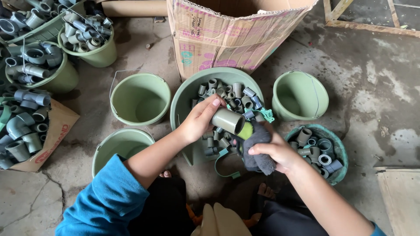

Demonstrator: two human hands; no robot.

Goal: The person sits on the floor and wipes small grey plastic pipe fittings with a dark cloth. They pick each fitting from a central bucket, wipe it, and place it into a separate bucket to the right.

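Note:
My left hand [199,119] grips a short grey-green pipe fitting [227,120], held sideways over a large green basin [186,94] full of several small grey pipe fittings [232,94]. My right hand [275,153] holds a dark grey cloth [258,146] against the fitting's open end, where a yellow-green patch [246,130] shows. Both hands are above the basin's near right side.
Empty green buckets stand at left [140,99], lower left [120,146] and right [300,95]. A teal bucket [339,150] at right holds fittings. More fitting-filled buckets [89,37] and a flat box [59,126] lie at far left. A tall cardboard box [232,35] stands behind the basin.

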